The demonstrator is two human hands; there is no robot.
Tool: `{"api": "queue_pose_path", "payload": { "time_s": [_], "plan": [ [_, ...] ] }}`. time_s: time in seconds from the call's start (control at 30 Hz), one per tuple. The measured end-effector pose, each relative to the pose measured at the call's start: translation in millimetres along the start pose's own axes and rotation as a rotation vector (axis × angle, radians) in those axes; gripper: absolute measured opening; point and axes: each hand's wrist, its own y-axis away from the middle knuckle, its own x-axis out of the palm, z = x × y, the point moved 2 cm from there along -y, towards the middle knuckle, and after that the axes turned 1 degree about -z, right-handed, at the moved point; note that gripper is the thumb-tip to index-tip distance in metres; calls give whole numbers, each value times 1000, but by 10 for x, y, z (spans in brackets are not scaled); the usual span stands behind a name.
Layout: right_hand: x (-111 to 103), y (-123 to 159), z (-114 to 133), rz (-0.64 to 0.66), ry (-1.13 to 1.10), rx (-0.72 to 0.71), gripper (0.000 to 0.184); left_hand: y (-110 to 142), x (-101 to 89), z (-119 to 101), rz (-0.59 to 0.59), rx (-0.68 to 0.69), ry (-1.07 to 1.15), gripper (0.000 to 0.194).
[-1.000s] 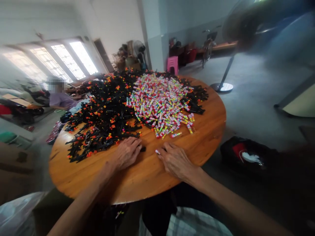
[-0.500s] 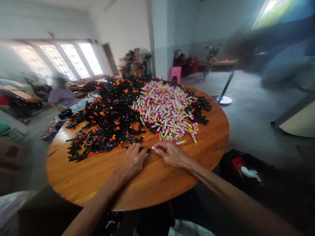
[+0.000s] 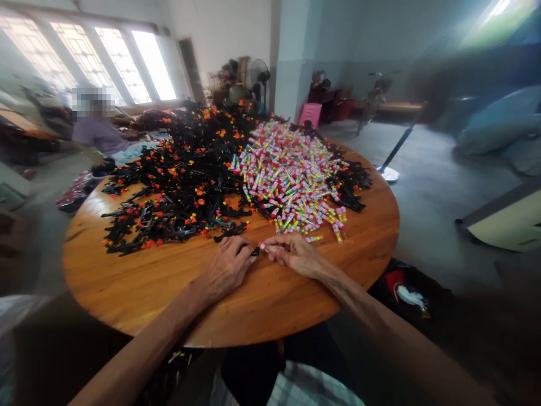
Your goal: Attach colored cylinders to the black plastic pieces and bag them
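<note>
One round wooden bench (image 3: 127, 293) carries two heaps: one of black plastic pieces with orange tips (image 3: 181, 180), one of small multicoloured tubes (image 3: 296, 180). Each heap holds far too many to count.

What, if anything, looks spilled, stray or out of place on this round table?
Nothing looks damaged. Two loose heaps, black pieces and colourful tubes, run together on the table; a few tubes lie strayed at the near edge, beside the right hand.
</note>
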Motion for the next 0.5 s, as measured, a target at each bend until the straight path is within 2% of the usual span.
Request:
{"api": "queue_pose_path", "payload": {
  "time_s": [0.33, 0.5],
  "plan": [
    [-25, -21, -55, 67, 5, -18, 25, -2, -7, -1, -52, 22, 0, 14],
    [-46, -7, 27, 77, 27, -20, 23, 20, 16, 13, -34, 21, 18, 17]
  ]
}}
